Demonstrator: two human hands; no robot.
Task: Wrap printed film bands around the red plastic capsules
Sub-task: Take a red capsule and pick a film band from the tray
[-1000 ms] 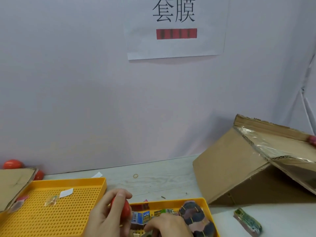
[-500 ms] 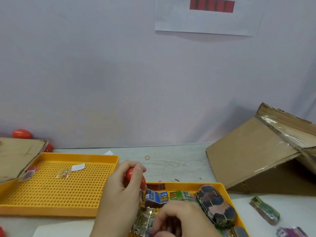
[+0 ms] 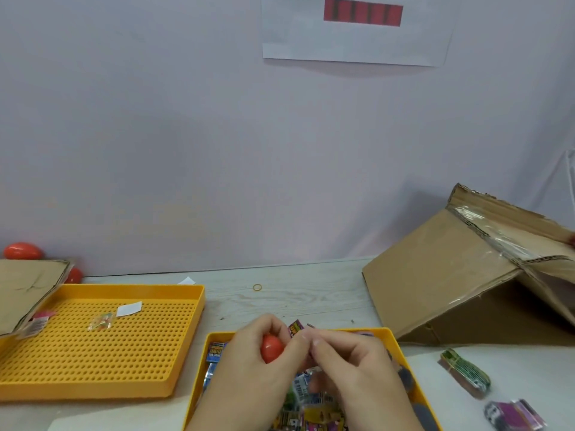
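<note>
Pale tabletop, left hand (image 3: 264, 365) grip curled round red capsule (image 3: 271, 348), long axis unclear, right hand (image 3: 351, 365) grip pinching film band (image 3: 295, 328)

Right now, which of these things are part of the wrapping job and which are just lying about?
In use:
left hand gripping a red capsule
right hand pinching a film band
film tray

Lying about:
perforated tray
rubber band
cardboard box
green bundle
wall sign

No wording can be read; the white paper sheet (image 3: 354, 42) on the wall carries only a red strip with dark bars — no letters in view; the printed film bands (image 3: 214, 353) in the yellow tray (image 3: 401, 356) show lettering too blurred to make out.
</note>
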